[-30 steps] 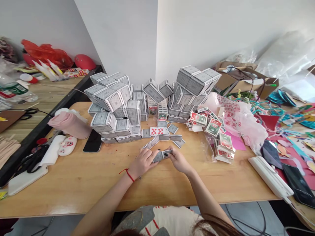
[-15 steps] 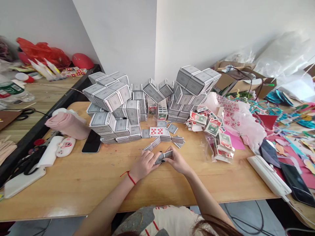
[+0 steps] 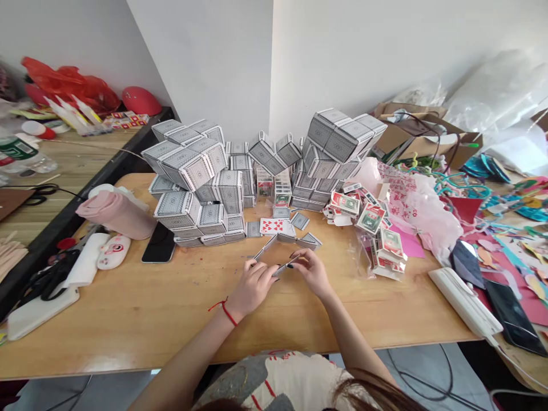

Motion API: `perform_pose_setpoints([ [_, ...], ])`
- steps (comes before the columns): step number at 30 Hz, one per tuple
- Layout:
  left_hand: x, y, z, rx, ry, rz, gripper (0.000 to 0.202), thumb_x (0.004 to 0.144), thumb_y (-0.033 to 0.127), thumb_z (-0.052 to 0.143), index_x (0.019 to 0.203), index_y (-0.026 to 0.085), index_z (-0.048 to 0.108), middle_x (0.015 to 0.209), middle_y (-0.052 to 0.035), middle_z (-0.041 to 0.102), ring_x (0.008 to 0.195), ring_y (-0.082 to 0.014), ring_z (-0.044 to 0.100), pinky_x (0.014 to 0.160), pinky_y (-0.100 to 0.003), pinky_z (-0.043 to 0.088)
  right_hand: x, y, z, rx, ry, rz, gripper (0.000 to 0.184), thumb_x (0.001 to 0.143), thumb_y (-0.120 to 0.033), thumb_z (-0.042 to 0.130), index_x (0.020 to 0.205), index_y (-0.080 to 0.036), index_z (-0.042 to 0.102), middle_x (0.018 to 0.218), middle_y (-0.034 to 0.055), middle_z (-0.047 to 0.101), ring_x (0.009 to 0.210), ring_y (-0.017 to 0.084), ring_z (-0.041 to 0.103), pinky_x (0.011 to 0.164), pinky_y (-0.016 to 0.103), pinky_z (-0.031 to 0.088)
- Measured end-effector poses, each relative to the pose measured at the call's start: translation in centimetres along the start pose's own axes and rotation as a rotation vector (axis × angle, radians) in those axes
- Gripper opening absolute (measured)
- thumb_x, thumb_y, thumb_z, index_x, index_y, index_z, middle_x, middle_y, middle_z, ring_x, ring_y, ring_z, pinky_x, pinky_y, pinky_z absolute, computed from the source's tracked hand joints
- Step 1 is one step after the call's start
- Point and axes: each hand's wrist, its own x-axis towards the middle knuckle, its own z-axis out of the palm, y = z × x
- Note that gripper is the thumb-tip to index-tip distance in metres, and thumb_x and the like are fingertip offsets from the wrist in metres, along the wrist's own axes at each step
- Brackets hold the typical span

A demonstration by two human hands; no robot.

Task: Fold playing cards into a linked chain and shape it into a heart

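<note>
Low over the table, my left hand (image 3: 253, 290) and my right hand (image 3: 313, 275) pinch opposite ends of a grey-backed playing card (image 3: 281, 269). The card is tilted and seen nearly edge-on; whether it is one card or a few I cannot tell. Just beyond my fingers, folded cards (image 3: 266, 246) stand on edge in a bent line, one end close to my left fingertips. Behind them lies a face-up card with red hearts (image 3: 276, 227), and a loose card (image 3: 299, 220) lies face down to its right.
Block stacks covered in grey cards rise at left (image 3: 192, 165) and right (image 3: 338, 137), with a V-shaped piece (image 3: 274, 153) between. Red-and-green card boxes (image 3: 371, 218) lie right. A phone (image 3: 158, 244), pink cloth roll (image 3: 115, 214) and white power strip (image 3: 464, 302) flank the work area.
The card between my hands has turned from showing its patterned back to nearly edge-on. My right hand has shifted slightly up and right, and its fingers have changed their grip.
</note>
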Motion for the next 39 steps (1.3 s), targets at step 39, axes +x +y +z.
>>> perform_pose_setpoints([
  [39,0.9,-0.9,0.4,-0.084,-0.037,0.011,0.012,0.085,0.022,0.043,0.077,0.017,0.05,0.072,-0.0001,0.059,0.07,-0.0129,0.051,0.083,-0.036,0.031,-3.1,1.2,1.4,-0.278,-0.008,-0.048,0.021,0.079,-0.025,0.051,0.091,-0.029,0.067,0.092,-0.0025,0.069,0.085,0.017,0.065,0.081,0.032,0.051],
])
